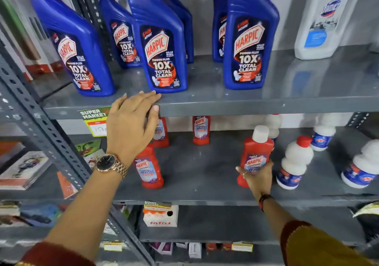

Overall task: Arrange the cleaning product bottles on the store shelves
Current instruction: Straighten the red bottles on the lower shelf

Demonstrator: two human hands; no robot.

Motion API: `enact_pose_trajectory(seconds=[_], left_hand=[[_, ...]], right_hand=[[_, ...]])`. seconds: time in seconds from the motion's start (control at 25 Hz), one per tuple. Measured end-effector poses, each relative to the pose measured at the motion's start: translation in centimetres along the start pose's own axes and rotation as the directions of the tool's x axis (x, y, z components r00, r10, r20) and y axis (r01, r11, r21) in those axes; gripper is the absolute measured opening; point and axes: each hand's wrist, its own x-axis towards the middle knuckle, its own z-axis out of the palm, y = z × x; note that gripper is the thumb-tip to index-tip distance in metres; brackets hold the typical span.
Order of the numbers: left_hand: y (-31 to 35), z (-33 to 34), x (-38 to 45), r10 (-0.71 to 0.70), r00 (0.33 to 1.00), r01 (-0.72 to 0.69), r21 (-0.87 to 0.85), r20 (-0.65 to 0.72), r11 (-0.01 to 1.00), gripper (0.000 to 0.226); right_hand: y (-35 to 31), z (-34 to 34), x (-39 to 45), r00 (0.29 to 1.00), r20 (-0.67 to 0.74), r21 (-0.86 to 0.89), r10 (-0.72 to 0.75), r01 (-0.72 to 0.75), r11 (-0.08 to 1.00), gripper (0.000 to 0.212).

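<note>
Already, from the head camera, we had our right hand (259, 176) wrapped around the base of a red Harpic bathroom cleaner bottle (256, 155) on the middle shelf (205, 185), fingers curled behind its label and thumb out to the left. Its long axis ran upward and leaned a little to the right, white cap (260, 132) on top — whether its base still touched the shelf we could not tell. It stood just beside the white bottle with the red cap (295, 163) to its right, and well apart from the other red Harpic bottle (148, 167) at the left.

Our left hand (131, 122) held nothing: its fingers lay loosely spread over the front lip of the upper shelf (246, 104), tips just in front of the middle blue Harpic toilet cleaner bottle (162, 46), which stood upright like its neighbours.

We judged that the move turned on the open stretch of shelf between the two front red bottles — it lay to the left of the held one, so the right hand, nearer by far, would carry it that way.
</note>
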Motion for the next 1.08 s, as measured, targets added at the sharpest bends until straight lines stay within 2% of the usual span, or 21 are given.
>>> enact_pose_trajectory(seconds=[0.16, 0.32, 0.52, 0.72, 1.08], left_hand=[[-1.4, 0.1, 0.4, 0.033, 0.998, -0.033, 0.002, -0.049, 0.999, 0.035], [-2.9, 0.0, 0.7, -0.017, 0.997, 0.017, 0.008, -0.069, 1.0, 0.036], [-4.7, 0.3, 0.4, -0.031, 0.997, 0.033, 0.031, -0.065, 0.999, 0.04], [-4.9, 1.0, 0.3, -0.024, 0.989, 0.026, 0.017, -0.149, 1.0, 0.04], [-4.9, 1.4, 0.2, -0.05, 0.979, 0.055, 0.022, -0.2, 0.998, 0.044]], right_hand=[[-1.3, 2.3, -1.8, 0.996, 0.086, -0.04, 0.033, -0.03, 0.999, 0.071], [-1.9, 5.7, -3.9, 0.976, 0.215, -0.02, 0.034, -0.031, 0.999, 0.071], [-2.8, 9.8, -5.6, 0.962, 0.272, -0.019, 0.032, -0.027, 0.999, 0.07], [-2.9, 11.5, -6.1, 0.948, 0.315, -0.028, 0.034, -0.027, 0.999, 0.07], [-2.2, 10.2, -3.6, 0.833, 0.539, -0.205, 0.127, -0.017, 0.979, 0.071]])
